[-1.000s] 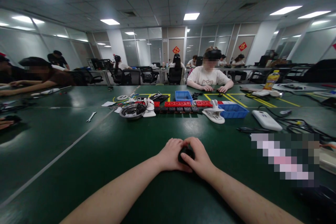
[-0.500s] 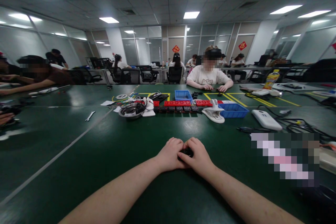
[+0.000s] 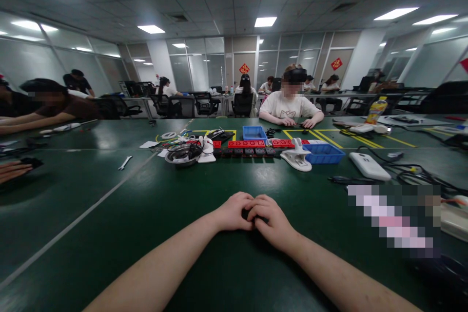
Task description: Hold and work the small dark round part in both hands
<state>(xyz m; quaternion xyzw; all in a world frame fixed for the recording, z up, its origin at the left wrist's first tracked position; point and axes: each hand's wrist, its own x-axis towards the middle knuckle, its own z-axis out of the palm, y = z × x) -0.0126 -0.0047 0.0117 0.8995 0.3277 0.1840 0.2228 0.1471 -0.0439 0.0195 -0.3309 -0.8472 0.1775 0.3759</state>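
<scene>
A small black thing [image 3: 247, 214] is held between the closed left hand [image 3: 234, 212] and right hand [image 3: 272, 219], low in the middle, on a dark green bench [image 3: 109, 234]. Ceiling lights [image 3: 265, 21] are seen above.

Ceiling panels [image 3: 265, 21] light my view evenly; soft glare sheens the green table [image 3: 109, 214], edges bow, a right patch is pixelated.

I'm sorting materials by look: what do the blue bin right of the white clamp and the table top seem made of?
The blue bin looks like moulded plastic: even saturated colour, thin straight walls, dull sheen. The table top looks like a dark green mat or coated surface, semi-gloss, since ceiling lights reflect softly in it; which one is unclear.
</scene>
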